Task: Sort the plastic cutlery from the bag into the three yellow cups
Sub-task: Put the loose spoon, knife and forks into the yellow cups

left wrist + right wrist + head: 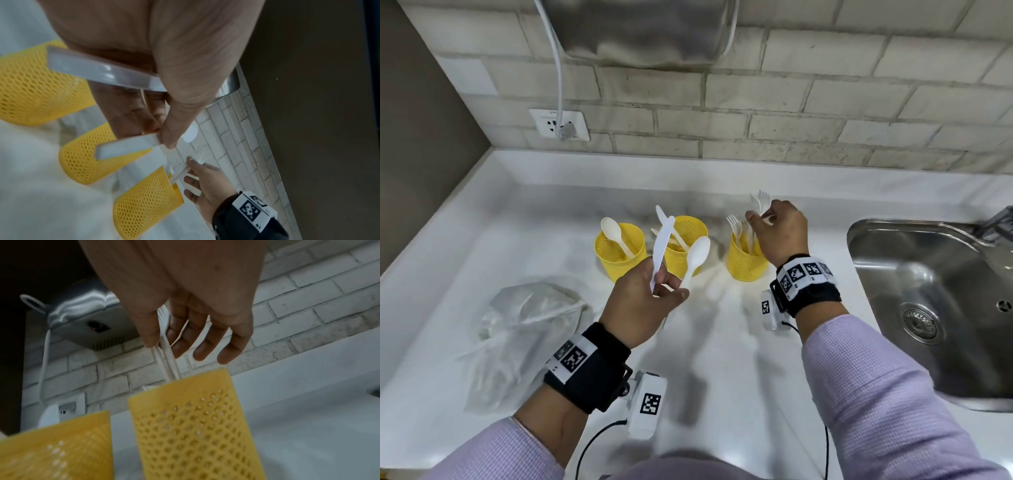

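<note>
Three yellow mesh cups stand in a row on the white counter: the left cup holds a spoon, the middle cup holds knives, the right cup holds forks. My left hand hovers in front of the middle cup and pinches a white knife and a white spoon together. My right hand is above the right cup and pinches white forks whose handles reach down into it. The clear plastic bag lies at the left.
A steel sink is set into the counter at the right. The brick wall behind carries a socket with a white cable and a steel appliance overhead. A dark wall borders the counter's left end.
</note>
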Available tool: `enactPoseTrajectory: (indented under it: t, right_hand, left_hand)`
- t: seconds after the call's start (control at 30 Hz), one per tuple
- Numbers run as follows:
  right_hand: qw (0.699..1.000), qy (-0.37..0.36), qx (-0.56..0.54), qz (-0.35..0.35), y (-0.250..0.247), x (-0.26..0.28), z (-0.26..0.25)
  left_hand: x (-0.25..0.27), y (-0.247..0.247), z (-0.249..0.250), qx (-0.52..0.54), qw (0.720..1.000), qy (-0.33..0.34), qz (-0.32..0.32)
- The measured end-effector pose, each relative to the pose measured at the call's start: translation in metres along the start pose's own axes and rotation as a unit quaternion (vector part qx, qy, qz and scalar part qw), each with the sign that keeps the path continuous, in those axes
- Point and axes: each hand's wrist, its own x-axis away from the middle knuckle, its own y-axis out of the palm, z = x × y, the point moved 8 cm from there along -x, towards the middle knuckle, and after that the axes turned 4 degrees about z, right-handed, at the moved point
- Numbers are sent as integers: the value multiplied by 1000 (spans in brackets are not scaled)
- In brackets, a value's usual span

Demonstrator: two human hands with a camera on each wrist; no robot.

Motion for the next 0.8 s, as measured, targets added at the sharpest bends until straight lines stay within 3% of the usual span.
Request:
enactPoseTrajectory:
  t: [0.23, 0.47, 0.63, 0.8]
  right_hand:
    - [995, 26, 96, -22, 18, 12, 24]
    - [999, 21, 44, 16, 10, 35, 28]
    - [997, 42, 44, -44, 23, 49, 36]
    - [996, 40, 67, -40, 19, 55, 32]
  left_hand:
    - [-7, -9, -18, 15, 999, -20, -21]
    - [-15, -17, -20, 13, 1000, -14, -24]
    - [-18, -17, -24, 27, 999, -23, -33]
    - [-15, -17, -26, 45, 998, -30, -45]
